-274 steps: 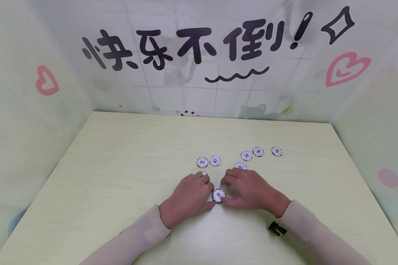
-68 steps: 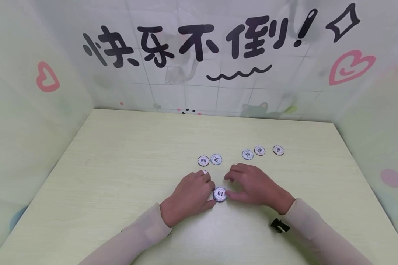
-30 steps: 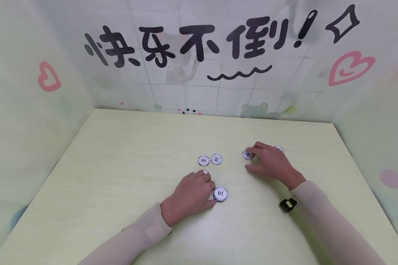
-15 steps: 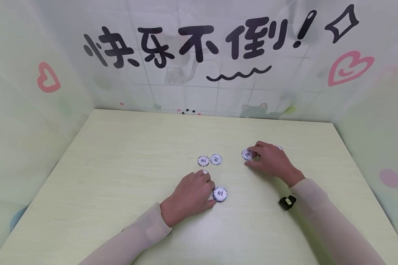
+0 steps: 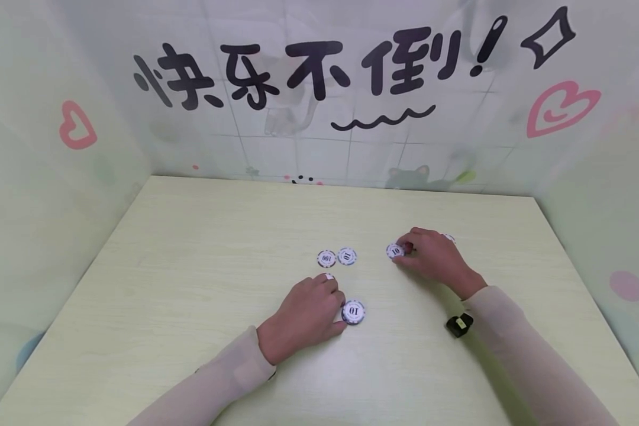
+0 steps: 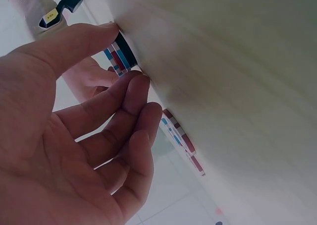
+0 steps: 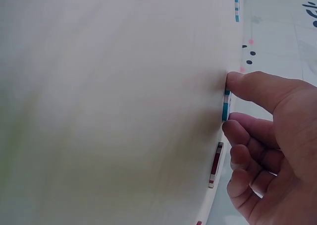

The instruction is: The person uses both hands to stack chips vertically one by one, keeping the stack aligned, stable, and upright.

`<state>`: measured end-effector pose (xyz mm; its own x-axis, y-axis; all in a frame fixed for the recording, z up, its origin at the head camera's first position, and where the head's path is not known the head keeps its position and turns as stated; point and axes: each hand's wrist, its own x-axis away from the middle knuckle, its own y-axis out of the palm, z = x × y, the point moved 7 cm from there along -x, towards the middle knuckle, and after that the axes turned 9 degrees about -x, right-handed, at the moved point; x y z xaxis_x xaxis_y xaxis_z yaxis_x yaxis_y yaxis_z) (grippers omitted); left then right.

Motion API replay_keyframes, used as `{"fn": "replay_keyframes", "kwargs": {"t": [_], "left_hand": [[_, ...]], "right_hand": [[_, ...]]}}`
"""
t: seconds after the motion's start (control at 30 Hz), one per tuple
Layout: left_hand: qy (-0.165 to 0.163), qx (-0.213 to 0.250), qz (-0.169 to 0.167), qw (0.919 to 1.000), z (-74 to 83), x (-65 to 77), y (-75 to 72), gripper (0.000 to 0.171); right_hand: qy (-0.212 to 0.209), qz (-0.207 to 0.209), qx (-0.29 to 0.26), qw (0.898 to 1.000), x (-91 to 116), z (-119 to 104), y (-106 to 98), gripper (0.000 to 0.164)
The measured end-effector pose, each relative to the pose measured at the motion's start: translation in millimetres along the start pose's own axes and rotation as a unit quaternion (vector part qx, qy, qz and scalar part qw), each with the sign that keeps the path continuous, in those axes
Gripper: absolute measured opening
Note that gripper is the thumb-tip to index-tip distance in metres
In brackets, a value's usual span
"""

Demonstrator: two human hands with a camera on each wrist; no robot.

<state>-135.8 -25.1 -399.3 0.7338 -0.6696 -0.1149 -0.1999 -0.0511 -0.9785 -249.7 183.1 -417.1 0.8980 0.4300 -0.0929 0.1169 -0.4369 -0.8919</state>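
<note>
My left hand (image 5: 305, 316) rests low on the table and holds a small stack of poker chips (image 5: 354, 312) between thumb and index finger. The top chip reads 10. In the left wrist view the stack (image 6: 118, 55) shows blue, red and dark edges. My right hand (image 5: 433, 257) is farther back, pinching a blue-edged 10 poker chip (image 5: 394, 251) by its rim; in the right wrist view this chip (image 7: 226, 106) lies at the tabletop between thumb and index finger. A red-edged chip (image 7: 216, 165) lies beneath the other curled fingers, hidden from the head view.
Side by side behind my left hand lie a 100 chip (image 5: 327, 258) and a 10 chip (image 5: 347, 256). Another chip (image 5: 329, 276) peeks out past the left knuckles. One more chip (image 5: 449, 238) is mostly covered by my right hand. Printed curtains (image 5: 319, 148) enclose the table (image 5: 191, 248).
My right hand has left the stack for the chips at the back right and drawn a 10 chip slightly nearer. The stack's top chip was a 100 earlier, now a 10. The left hand stays put.
</note>
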Motion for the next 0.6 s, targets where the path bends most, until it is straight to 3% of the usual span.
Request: {"fn": "replay_keyframes", "kwargs": {"t": [0.17, 0.6], "left_hand": [[0.001, 0.000, 0.001, 1.0000, 0.3, 0.7, -1.1, 0.032], [0.002, -0.005, 0.001, 1.0000, 1.4, 1.2, -1.1, 0.032]], "right_hand": [[0.015, -0.002, -0.007, 1.000, -1.3, 1.8, 1.3, 0.025], [0.007, 0.018, -0.001, 1.000, -1.4, -2.4, -0.8, 0.026]]}}
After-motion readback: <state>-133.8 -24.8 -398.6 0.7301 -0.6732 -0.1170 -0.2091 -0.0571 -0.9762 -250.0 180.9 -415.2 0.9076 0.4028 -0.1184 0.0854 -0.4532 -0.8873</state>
